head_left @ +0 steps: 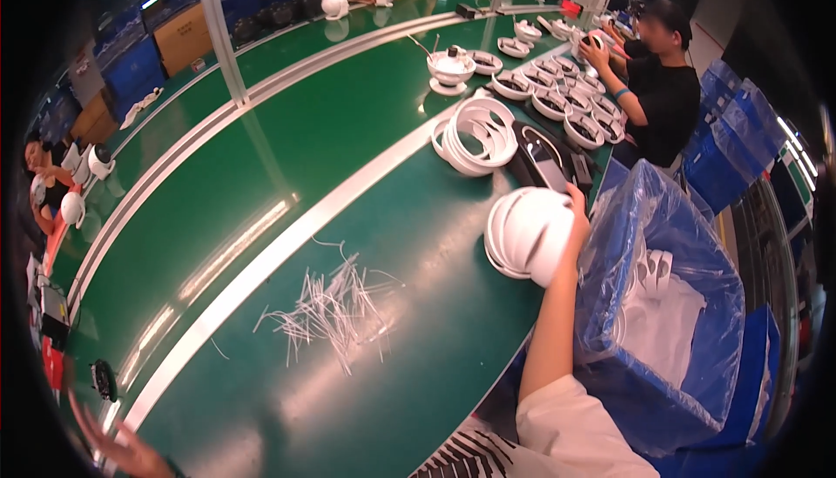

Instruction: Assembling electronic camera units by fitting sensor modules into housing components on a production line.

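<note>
My right hand point(576, 221) is closed around the far right side of a bunch of rounded white plastic shells point(527, 236), above the right edge of the green table. Its fingers are partly hidden behind the shells. At the lower left, my left hand point(131, 450) is empty, with fingers spread near the white rail. Just beyond it lies a small black oval part point(103, 380). A loose pile of thin white strips point(335, 311) lies on the table between my hands. Beyond the held shells, several white plastic rings point(477, 140) are stacked.
A dark device with a screen point(547, 164) lies beside the rings. Several white bowl-shaped housings point(550, 105) fill the far right of the table. A blue plastic-lined bin point(610, 304) with white parts stands at my right. A co-worker point(657, 86) sits beyond it.
</note>
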